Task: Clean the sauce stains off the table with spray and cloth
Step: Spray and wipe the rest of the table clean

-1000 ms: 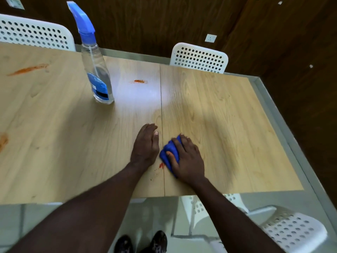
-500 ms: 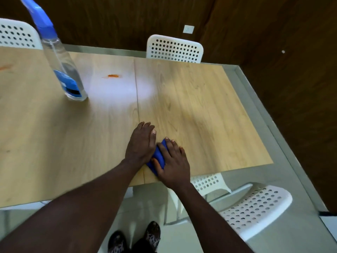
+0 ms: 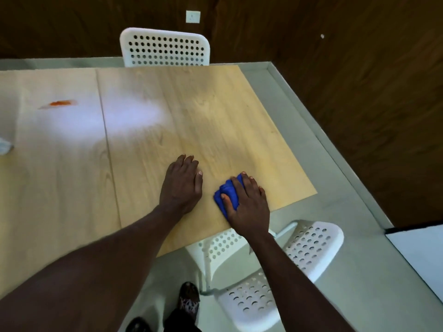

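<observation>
left hand [image 3: 181, 185]: released, palm down, fingers straight and close together, lying flat on the counter [image 3: 215, 116] and holding nothing
right hand [image 3: 248, 203]: grasping the cloth [image 3: 227, 192], fingers curled over its top, thumb laid across its near side, pressing it onto the counter
cloth: blue and bunched up, mostly under the right hand, close to the counter's near edge and towards its right corner; just beside the left hand, not touching it
counter: light wood grain, a seam running front to back to the left of both hands, a bright patch of reflected light lying across that seam
sauce stain [image 3: 60, 103]: orange-red smear on the far left part of the counter, well apart from both hands and the cloth
pale blurred thing [image 3: 4, 146]: at the left edge, cut off by the frame; cannot tell what it is
far chair [image 3: 165, 47]: white, perforated back, against the counter's far side
near chair [image 3: 309, 245]: white, perforated, by the near right corner, below the right forearm
shoes [image 3: 189, 299]: dark, on the grey floor
</observation>
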